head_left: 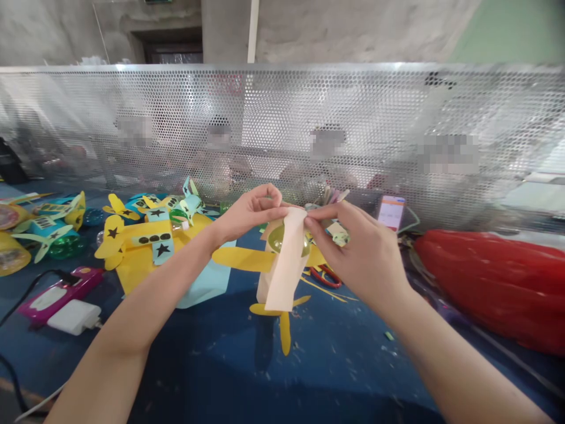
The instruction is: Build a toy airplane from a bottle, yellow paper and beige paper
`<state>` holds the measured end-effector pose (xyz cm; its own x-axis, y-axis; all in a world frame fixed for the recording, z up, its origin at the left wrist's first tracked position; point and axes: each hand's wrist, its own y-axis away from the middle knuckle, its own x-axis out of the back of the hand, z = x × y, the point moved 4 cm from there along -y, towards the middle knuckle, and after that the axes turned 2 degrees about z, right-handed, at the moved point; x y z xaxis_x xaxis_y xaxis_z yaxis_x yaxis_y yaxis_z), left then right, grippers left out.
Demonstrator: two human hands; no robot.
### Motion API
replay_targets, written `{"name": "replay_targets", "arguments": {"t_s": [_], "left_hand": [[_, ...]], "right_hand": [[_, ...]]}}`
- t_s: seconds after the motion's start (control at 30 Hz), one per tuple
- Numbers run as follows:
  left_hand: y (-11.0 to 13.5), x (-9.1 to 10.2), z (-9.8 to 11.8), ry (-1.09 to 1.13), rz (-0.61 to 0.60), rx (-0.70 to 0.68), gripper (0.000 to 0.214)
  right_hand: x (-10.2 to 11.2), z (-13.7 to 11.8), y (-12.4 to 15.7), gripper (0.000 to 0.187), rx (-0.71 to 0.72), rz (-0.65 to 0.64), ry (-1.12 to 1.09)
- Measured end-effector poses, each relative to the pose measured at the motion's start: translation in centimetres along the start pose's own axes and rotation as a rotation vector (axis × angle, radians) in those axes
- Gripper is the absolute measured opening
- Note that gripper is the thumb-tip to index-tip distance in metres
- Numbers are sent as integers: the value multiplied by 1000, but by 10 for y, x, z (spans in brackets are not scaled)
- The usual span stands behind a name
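A pale cream paper strip (285, 265) hangs in front of me, its upper end pinched between my two hands. My left hand (260, 205) is closed at the strip's top left, fingers curled. From the other side, thumb and fingertips of my right hand (359, 238) press on the top right edge. Just behind the strip stands a toy plane with a greenish clear plastic bottle body (276, 237), partly covered. Yellow paper wings (244, 259) stick out at its sides, and a yellow three-bladed propeller (285, 330) shows at the lower front.
Finished-looking bottle planes (161, 235) crowd the left on yellow and light blue sheets. A magenta power strip (62, 294) and white charger (75, 317) lie nearer. Red-handled scissors (325, 277), a phone (391, 213) and a red plastic bag (494, 282) are rightward. A perforated metal screen (282, 118) stands behind.
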<state>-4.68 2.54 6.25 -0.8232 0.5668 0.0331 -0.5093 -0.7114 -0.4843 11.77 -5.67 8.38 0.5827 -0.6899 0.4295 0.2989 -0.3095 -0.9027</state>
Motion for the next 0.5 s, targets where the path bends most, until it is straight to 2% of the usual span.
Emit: {"name": "replay_targets", "arguments": {"t_s": [0.1,0.27,0.5], "left_hand": [[1,0,1,-18,-23,12,37],[0,0,4,-82,-20,-50,26],[0,0,5,-91,-41,-48,23]], "right_hand": [[0,0,0,7,2,1,-5],[0,-1,0,7,4,4,4],[0,-1,0,8,15,12,3]]}}
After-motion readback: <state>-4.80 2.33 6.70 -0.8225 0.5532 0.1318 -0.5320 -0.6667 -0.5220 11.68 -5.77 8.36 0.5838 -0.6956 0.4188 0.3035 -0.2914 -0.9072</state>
